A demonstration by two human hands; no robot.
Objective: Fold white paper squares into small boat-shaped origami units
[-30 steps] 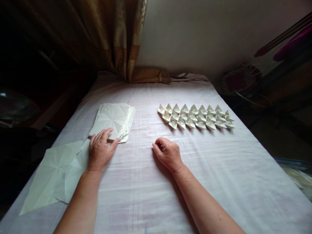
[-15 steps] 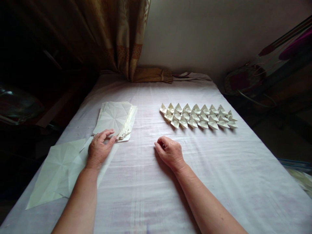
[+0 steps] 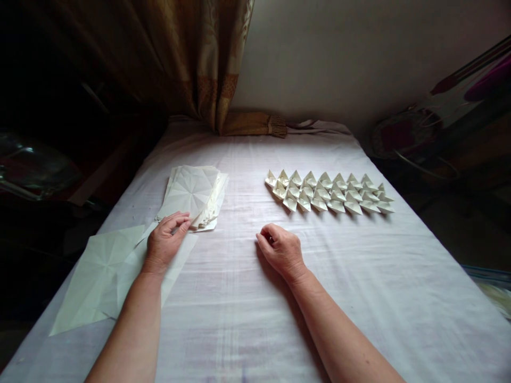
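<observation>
At the near edge of a stack of creased white paper sheets, my left hand has its thumb and fingertips drawn together on the corner of the top sheet. Fold lines radiate from the middle of that sheet. Under my left wrist and beside it lie loose creased sheets, partly covered by my forearm. My right hand rests on the cloth with its fingers curled in, and nothing shows in it. Beyond it stand several small folded paper boats, packed close together in rows.
A pale sheet covers the bed-like surface. A gold curtain hangs at the back left, with a fringed brown cloth at its foot. Dark clutter, including a round bag-like thing, stands off the right edge.
The view has shifted slightly. My left thumb and fingertips have come closer together at the paper's corner. My right hand has stayed put, and so have the paper boats.
</observation>
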